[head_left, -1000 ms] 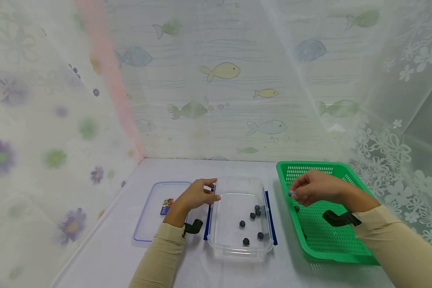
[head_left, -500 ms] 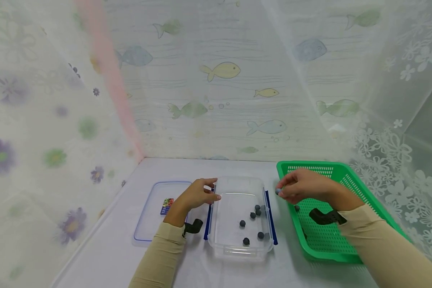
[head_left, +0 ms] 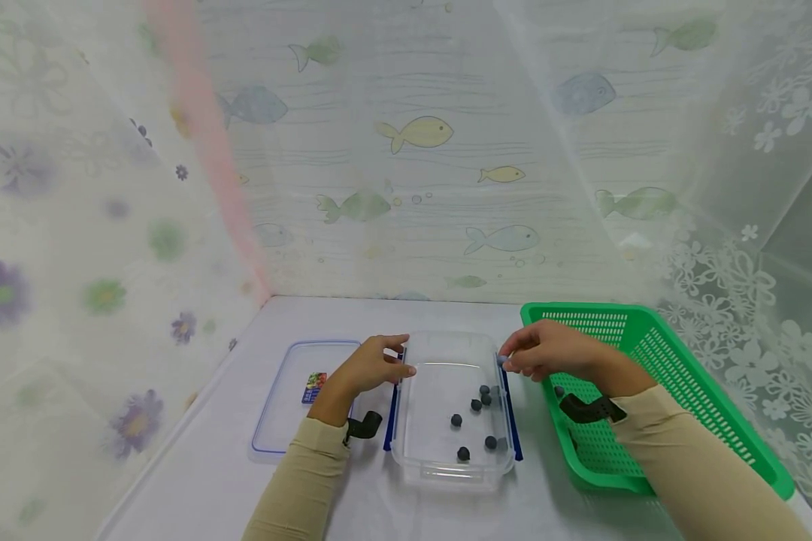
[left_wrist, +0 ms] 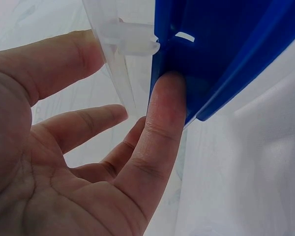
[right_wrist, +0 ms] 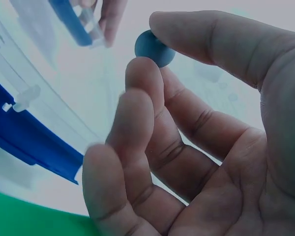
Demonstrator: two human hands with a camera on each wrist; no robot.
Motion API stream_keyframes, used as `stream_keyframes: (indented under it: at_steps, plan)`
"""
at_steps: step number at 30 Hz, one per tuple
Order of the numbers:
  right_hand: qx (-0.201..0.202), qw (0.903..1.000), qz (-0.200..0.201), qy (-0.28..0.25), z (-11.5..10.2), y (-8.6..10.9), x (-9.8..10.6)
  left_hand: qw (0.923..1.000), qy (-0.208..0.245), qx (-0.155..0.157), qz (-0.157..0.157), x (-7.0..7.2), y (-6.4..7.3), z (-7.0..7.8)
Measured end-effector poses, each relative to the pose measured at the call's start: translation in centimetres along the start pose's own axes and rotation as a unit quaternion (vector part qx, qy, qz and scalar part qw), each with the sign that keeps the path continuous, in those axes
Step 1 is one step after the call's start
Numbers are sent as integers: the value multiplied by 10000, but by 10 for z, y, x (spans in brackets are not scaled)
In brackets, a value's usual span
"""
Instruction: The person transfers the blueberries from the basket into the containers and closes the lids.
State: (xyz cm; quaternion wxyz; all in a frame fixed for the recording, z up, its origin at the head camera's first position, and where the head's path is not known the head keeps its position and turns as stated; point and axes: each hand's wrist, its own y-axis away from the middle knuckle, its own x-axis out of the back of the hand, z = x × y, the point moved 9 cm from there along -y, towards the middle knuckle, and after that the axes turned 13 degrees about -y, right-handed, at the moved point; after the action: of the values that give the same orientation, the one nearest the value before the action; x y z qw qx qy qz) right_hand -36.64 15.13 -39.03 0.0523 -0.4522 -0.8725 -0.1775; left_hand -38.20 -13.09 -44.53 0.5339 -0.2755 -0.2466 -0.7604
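My right hand (head_left: pixel 548 352) pinches a blueberry (right_wrist: pixel 155 48) between thumb and fingertips, above the right rim of a clear plastic food container (head_left: pixel 440 473). In the right wrist view the other fingers curl loosely below the berry. Several blueberries (head_left: pixel 456 421) lie on the container's floor, mostly toward the right and near sides. My left hand (head_left: pixel 372 366) holds the container's left rim, thumb and fingers on either side of the edge. One of its fingertips presses against a blue side latch (left_wrist: pixel 206 54), which hangs unfastened.
Right of the container stands a green perforated basket (head_left: pixel 649 481), with a couple of dark berries (head_left: pixel 559 391) by its left wall. A clear lid (head_left: pixel 271 432) with a blue seal and a printed label lies flat at left. Patterned curtains surround the white table (head_left: pixel 196 481).
My right hand has carried the blueberry leftward from over the green basket to the container's right rim. The left hand stays in place on the left rim.
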Motion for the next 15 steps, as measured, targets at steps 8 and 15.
stream_keyframes:
  at_steps: [8,15]
  plan:
    - [135,9999,-33,-43,5,-6,-1,10000,-58,27,-44,2,3,2]
    - [202,9996,41,199,9,-6,-5,9999,-66,92,-68,2,4,3]
